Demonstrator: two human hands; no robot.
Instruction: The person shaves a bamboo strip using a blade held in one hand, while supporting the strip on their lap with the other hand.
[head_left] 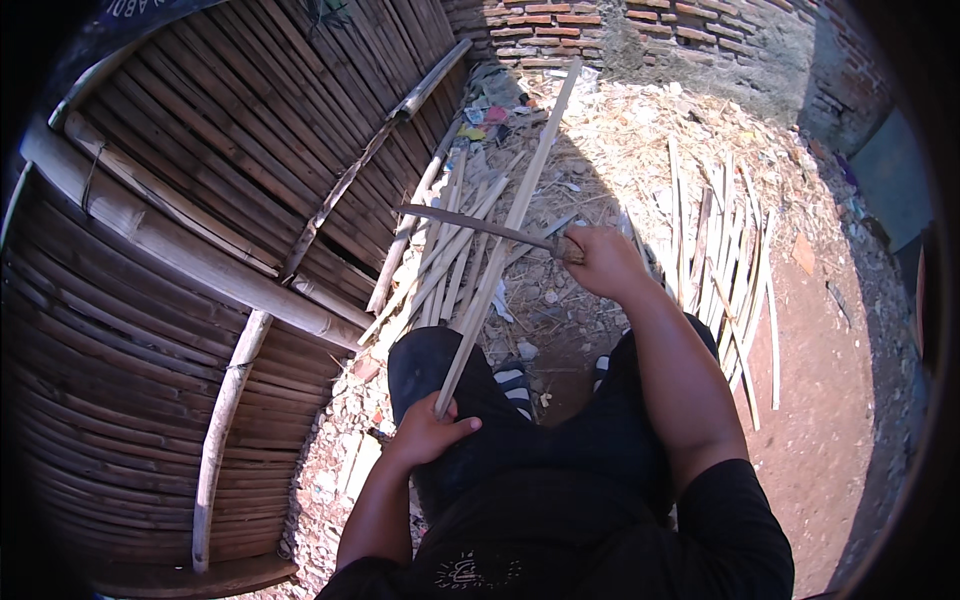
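My left hand grips the near end of a long pale bamboo strip by my left thigh. The strip runs up and away from me, its far end near the brick wall. In my right hand is the worn handle of a machete, its long dark blade pointing left. The blade crosses the strip about midway; whether it touches or bites into it, I cannot tell. Several loose strips lie in a pile beyond my left knee. Another spread of strips lies on the ground at the right.
A wall of dark bamboo slats with thick bamboo poles stands close on my left. Behind the littered, straw-strewn ground is a brick wall. My knees and sandalled feet are just below the work. Bare earth extends at right.
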